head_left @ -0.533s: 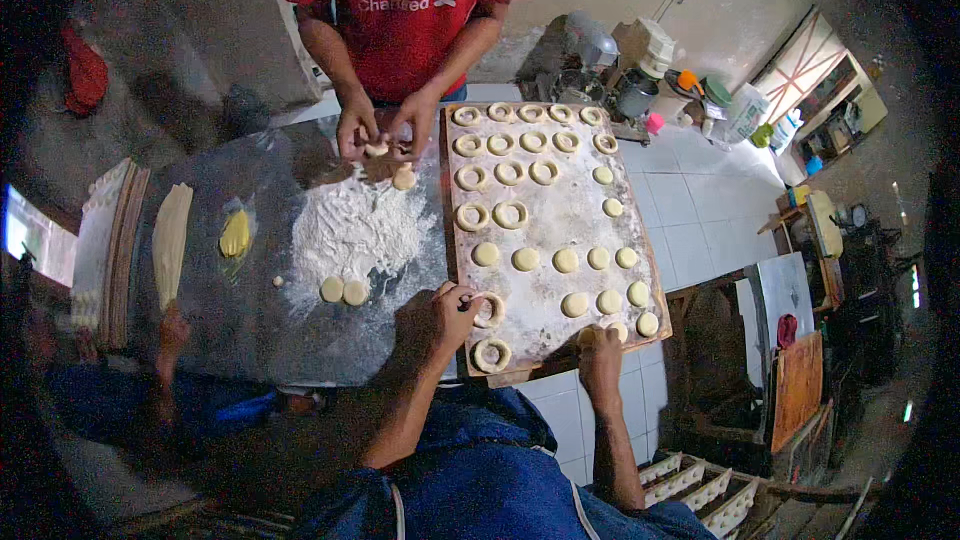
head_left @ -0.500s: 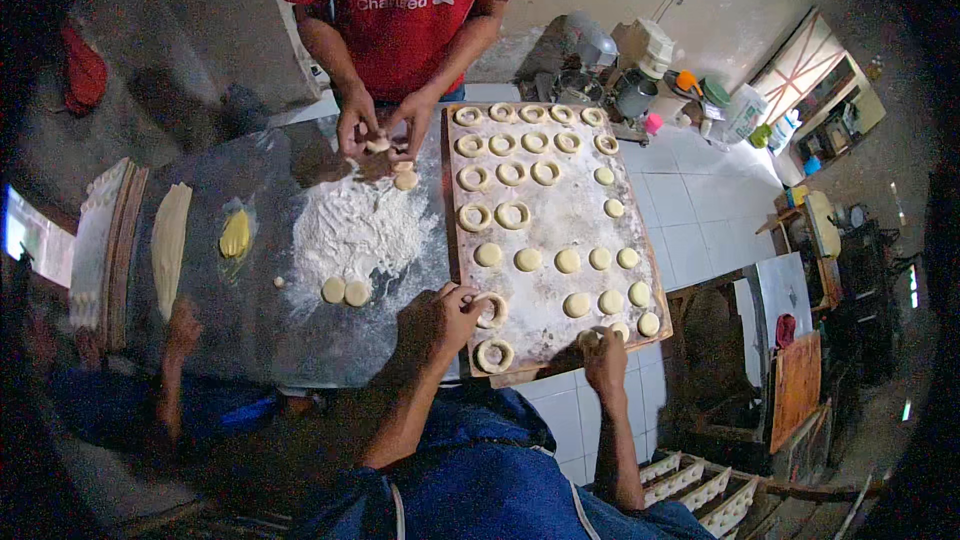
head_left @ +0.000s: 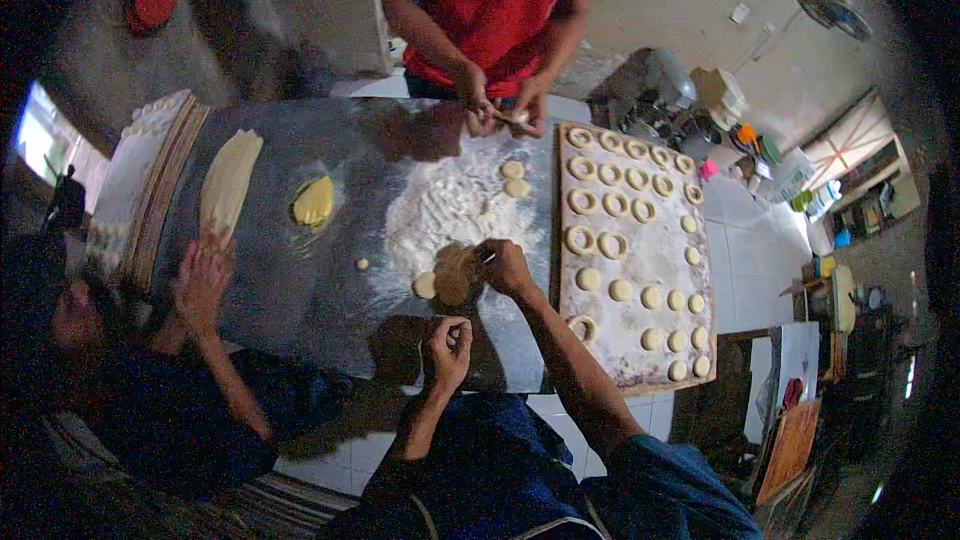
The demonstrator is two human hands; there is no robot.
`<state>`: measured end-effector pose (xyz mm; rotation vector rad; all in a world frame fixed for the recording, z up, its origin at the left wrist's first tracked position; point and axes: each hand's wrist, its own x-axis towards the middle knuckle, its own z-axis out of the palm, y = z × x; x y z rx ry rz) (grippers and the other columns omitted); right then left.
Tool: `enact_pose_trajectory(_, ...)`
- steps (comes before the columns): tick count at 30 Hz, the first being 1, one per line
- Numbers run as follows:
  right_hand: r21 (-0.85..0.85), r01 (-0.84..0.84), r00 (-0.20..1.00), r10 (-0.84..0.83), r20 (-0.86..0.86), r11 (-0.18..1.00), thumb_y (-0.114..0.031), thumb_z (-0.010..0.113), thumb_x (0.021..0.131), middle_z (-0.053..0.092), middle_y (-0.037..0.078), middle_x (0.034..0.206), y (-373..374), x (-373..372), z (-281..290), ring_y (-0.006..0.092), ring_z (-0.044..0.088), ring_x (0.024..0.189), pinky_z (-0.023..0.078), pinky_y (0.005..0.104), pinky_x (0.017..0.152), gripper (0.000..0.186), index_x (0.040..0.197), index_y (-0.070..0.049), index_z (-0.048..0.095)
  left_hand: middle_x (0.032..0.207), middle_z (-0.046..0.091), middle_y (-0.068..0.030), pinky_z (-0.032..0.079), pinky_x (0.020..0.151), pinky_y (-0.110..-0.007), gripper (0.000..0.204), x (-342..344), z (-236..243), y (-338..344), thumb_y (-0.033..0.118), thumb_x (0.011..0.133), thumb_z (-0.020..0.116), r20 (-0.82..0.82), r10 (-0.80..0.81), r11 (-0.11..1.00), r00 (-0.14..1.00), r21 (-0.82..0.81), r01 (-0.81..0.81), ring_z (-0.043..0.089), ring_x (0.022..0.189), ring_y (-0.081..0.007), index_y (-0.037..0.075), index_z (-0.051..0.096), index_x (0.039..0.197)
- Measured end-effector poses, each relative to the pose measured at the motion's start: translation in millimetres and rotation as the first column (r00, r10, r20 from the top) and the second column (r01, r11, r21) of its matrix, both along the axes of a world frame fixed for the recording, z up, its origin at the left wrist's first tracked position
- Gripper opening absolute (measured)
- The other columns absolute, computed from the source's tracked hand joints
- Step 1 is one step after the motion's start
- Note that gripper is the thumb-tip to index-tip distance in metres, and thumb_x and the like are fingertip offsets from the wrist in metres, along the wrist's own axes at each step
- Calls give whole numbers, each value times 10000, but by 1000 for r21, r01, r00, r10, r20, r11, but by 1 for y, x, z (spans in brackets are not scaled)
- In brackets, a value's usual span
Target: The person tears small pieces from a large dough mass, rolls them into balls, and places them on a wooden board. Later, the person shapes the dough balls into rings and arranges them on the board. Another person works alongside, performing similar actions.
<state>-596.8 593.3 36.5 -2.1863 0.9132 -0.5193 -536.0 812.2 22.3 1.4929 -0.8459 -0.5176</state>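
Over the near edge of the dark table, my left hand [head_left: 447, 352] is closed, fingers curled toward the thumb; whatever it may hold is hidden. My right hand [head_left: 506, 266] reaches across to the heap of white flour [head_left: 430, 210], its fingers pinched together. A small pale edge shows at its fingertips, too little to name. Beside it, in shadow, lies a dough disc [head_left: 424, 285]. To the right, a floured wooden board [head_left: 640, 240] carries several dough rings [head_left: 616, 205] and dough discs [head_left: 620, 290]. My right forearm hides part of its near left corner.
Across the table, a person in a red shirt [head_left: 500, 0] works dough by hand. At left, another person's hands [head_left: 203, 285] press a long dough strip [head_left: 228, 180]. Yellow fat [head_left: 313, 202] sits on the table. Stacked boards [head_left: 160, 190] stand beyond the strip.
My view has shifted left. Both hands have left the board: the right swung over to the flour, the left to the table edge. The disc under my right hand is gone from the board.
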Motion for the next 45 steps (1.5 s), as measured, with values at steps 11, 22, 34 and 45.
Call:
enact_pose_trajectory(11,631,-136,863,-221,454,764,33,725,876,695,147,947,65,-36,22,214,687,865,577,359,781,278,1036,-28,506,1206,650,-163,477,986,-389,481,32,1,-52,313,933,734,-171,-7,995,985,94,23,607,1144,-261,-9,609,1267)
enact_pose_trajectory(22,780,-194,820,-338,461,595,31,642,833,639,81,1013,94,-97,86,175,627,879,529,316,715,530,1328,-69,482,1128,622,-62,512,806,-318,478,-29,30,-49,20,906,639,-859,-278,952,431,-185,244,614,1019,-175,115,437,1328)
enact_pose_trajectory(34,784,199,754,-603,261,588,-509,404,1043,647,149,782,100,-154,61,255,630,704,495,396,629,631,952,69,641,792,515,-40,431,620,-353,276,-94,72,-72,355,993,480,-202,-240,971,949,-50,235,548,677,-197,94,444,1074)
enact_pose_trajectory(45,275,442,896,-431,-102,854,-546,391,1044,610,163,585,108,-205,69,246,587,571,468,448,564,756,661,62,628,963,674,-89,522,794,-398,472,-157,17,-70,437,1017,435,-112,-178,955,978,220,199,644,875,-241,22,619,1146)
